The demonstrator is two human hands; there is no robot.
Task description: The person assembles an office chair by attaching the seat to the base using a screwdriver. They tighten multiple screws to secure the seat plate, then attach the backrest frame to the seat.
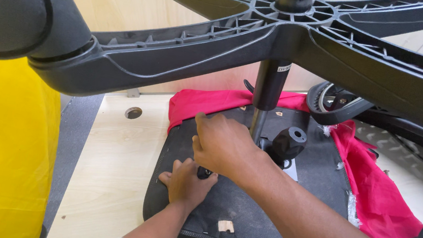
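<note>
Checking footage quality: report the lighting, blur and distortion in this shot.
Head view: even, soft lighting with faint shadows under both hands; the black plastic five-arm chair base looms large and its near castor looks soft; the black fabric seat underside and red cloth are sharp.

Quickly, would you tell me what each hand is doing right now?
Left hand: flat on the seat underside, holding nothing visible.
Right hand: closed around a small dark part.
</note>
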